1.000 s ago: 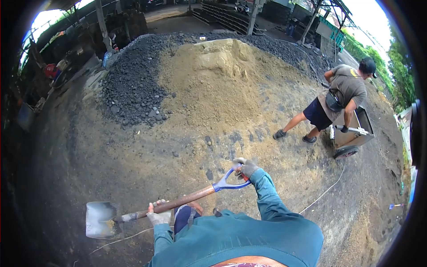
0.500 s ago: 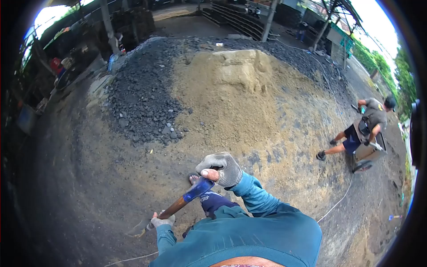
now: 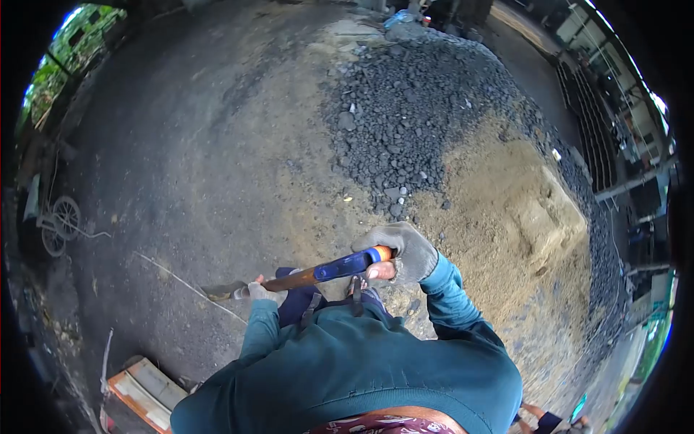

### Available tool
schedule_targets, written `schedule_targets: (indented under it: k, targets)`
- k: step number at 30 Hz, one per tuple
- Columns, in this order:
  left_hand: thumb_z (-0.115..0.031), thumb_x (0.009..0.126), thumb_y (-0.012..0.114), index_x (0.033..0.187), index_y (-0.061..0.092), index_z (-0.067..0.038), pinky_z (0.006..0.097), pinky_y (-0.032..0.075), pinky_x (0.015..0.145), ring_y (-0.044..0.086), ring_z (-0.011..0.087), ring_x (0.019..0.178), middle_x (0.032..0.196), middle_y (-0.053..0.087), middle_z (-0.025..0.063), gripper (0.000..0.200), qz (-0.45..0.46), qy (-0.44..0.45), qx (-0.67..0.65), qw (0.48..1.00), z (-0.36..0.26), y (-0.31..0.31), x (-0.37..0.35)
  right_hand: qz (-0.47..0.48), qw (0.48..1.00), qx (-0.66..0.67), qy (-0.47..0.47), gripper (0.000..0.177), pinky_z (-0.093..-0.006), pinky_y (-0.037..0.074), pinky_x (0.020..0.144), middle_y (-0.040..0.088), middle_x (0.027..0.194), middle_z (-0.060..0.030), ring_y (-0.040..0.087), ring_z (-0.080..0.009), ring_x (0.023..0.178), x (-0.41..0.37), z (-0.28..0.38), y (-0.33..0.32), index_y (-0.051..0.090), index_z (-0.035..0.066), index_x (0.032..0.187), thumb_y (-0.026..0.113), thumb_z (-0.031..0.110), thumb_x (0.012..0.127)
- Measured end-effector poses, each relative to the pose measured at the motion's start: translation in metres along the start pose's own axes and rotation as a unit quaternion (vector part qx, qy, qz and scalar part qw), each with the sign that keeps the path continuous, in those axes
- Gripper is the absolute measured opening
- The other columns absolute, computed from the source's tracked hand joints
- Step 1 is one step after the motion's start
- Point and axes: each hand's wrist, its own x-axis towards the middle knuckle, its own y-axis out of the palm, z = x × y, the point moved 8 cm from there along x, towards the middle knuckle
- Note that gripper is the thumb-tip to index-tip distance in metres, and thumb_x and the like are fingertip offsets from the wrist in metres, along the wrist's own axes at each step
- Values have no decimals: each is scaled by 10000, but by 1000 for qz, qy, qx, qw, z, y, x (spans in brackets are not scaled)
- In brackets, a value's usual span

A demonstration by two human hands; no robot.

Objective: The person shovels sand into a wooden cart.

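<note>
A shovel (image 3: 337, 268) with a worn wooden shaft and a blue handle lies slantwise across the front of my body. My right hand (image 3: 406, 249), in a grey work glove with the thumb tip bare, is closed around the orange grip at its upper end. Lower down the shaft, near the blade, my left hand (image 3: 262, 291) is wrapped round it, also gloved. The shovel's blade (image 3: 223, 291) points left, above the ground, and no load can be made out on it.
Dark lumpy gravel (image 3: 394, 116) is heaped ahead, beside a sand pile (image 3: 520, 195) on the right. A two-wheeled cart (image 3: 63, 220) stands far left. An orange-edged cart tray (image 3: 148, 394) is at lower left. Another person (image 3: 546, 419) shows partly at the bottom right.
My view and body have turned left, so the piles now lie further right. The shovel has swung flatter, still in both hands. The co-worker has slipped to the bottom right edge.
</note>
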Motion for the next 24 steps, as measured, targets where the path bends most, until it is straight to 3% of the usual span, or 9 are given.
schedule_targets:
  k: [3, 6, 7, 10, 13, 14, 16, 19, 24]
  targets:
    - [-283, 852, 567, 889, 520, -110, 516, 453, 831, 560, 297, 887, 916, 556, 78, 183, 25, 49, -8, 998, -32, 26, 41, 124, 992, -6, -23, 449, -369, 511, 724, 672, 895, -123, 658, -304, 805, 81, 13, 25, 657, 67, 1054, 778, 393, 769]
    - [-302, 853, 581, 895, 524, -108, 519, 442, 859, 557, 293, 920, 923, 552, 77, 206, 27, 22, -7, 999, -43, 88, 33, 117, 991, -51, -33, 371, -408, 497, 698, 646, 876, -118, 634, -332, 825, 151, 9, 53, 643, 114, 1028, 764, 337, 758]
    - [-316, 862, 584, 962, 555, -83, 512, 434, 892, 554, 297, 964, 987, 570, 95, 256, 18, -13, -2, 1000, -44, 121, 16, 114, 992, -50, 25, 359, -416, 503, 676, 649, 862, -119, 644, -336, 796, 173, 0, 60, 647, 117, 1026, 761, 322, 754]
    - [-317, 832, 605, 1020, 537, -86, 500, 492, 830, 583, 322, 936, 1034, 590, 118, 306, 180, -109, 11, 978, -55, 215, 3, 2, 992, -121, 48, 366, -414, 514, 660, 657, 854, -118, 658, -335, 765, 238, -16, 56, 655, 122, 1028, 768, 332, 751]
    - [-327, 845, 637, 1057, 572, -95, 481, 514, 773, 619, 315, 862, 978, 650, 121, 321, 284, -46, 193, 938, -93, 312, -27, -170, 969, -166, 66, 379, -377, 536, 685, 679, 876, -135, 681, -314, 787, 308, -21, -4, 671, 94, 1007, 796, 330, 737]
    - [-328, 848, 661, 1042, 594, -109, 465, 525, 722, 627, 298, 777, 851, 661, 92, 300, 345, -69, 212, 912, -103, 341, -32, -221, 954, -183, 82, 383, -367, 539, 695, 683, 880, -137, 685, -308, 796, 318, -25, -26, 672, 85, 1001, 802, 326, 734]
    - [-313, 864, 647, 1076, 614, -106, 447, 528, 733, 626, 239, 821, 899, 648, 78, 299, 342, -49, 181, 921, -133, 378, -21, -287, 940, -164, 83, 391, -343, 543, 698, 690, 874, -136, 695, -285, 797, 342, -15, -57, 671, 59, 984, 818, 308, 721]
    - [-350, 862, 647, 1076, 583, -115, 506, 507, 773, 610, 304, 782, 855, 646, 79, 325, 333, -40, 190, 923, -180, 428, 11, -321, 923, -206, 51, 422, -341, 544, 693, 690, 865, -129, 697, -268, 785, 382, -23, -72, 663, 61, 1000, 827, 325, 715]
    - [-388, 913, 586, 1154, 531, -152, 507, 490, 802, 589, 304, 840, 886, 620, 75, 342, 145, 16, 159, 977, -240, 410, 149, -351, 908, -223, 61, 433, -349, 534, 682, 680, 867, -128, 692, -274, 779, 458, -91, -97, 647, 77, 1024, 826, 329, 720]
